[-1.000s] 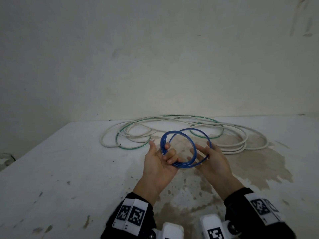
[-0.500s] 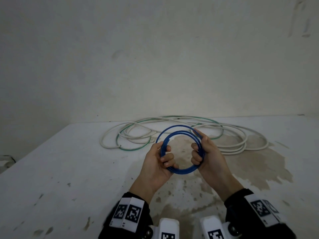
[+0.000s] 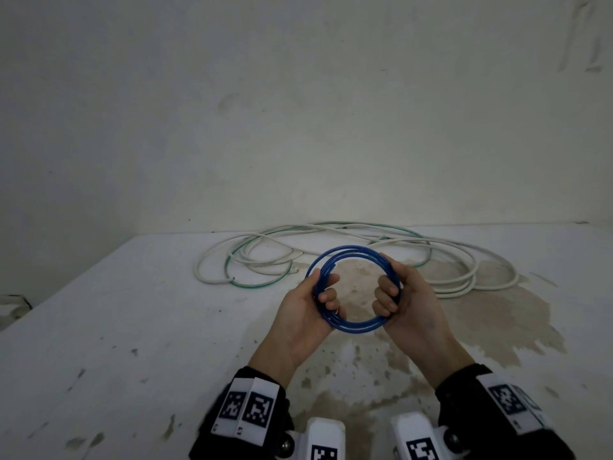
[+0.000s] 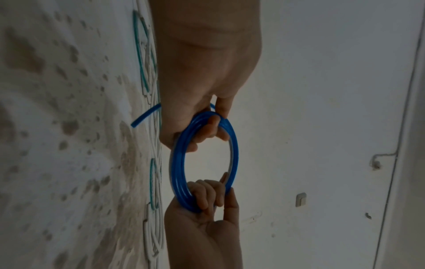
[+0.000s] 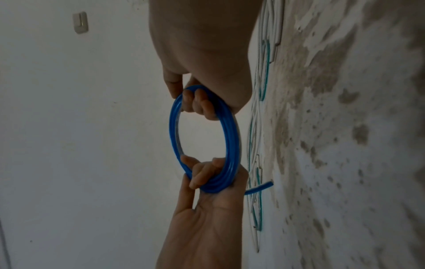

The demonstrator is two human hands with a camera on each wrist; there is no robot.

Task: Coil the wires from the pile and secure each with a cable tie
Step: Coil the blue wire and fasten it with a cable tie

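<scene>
Fingers [image 3: 326,295] of the left hand [image 3: 306,313] are curled through and clamped on the left side of the blue wire coil [image 3: 356,327]; fingers [image 3: 384,295] of the right hand [image 3: 414,307] are curled round and clamped on its right side. The coil is several turns of blue wire gathered into one round ring, held clear above the desk [image 3: 132,327] between the two hands, its opening facing the head camera. In the left wrist view the coil [image 4: 178,163] shows one short free end [image 4: 144,116] sticking out beside the left hand [image 4: 202,72], toward the desk. The right wrist view shows the same free end [image 5: 260,187] projecting from the left hand's [image 5: 207,227] grip, with the right hand [image 5: 207,54] on the opposite side of the coil [image 5: 230,138].

Behind the hands, a loose pile of white and green wires [image 3: 348,257] lies spread on the desk near the wall [image 3: 298,111]. The desk surface is white with brown stains [image 3: 481,313]. Both wrists carry dark sleeves with printed marker tags [image 3: 247,411].
</scene>
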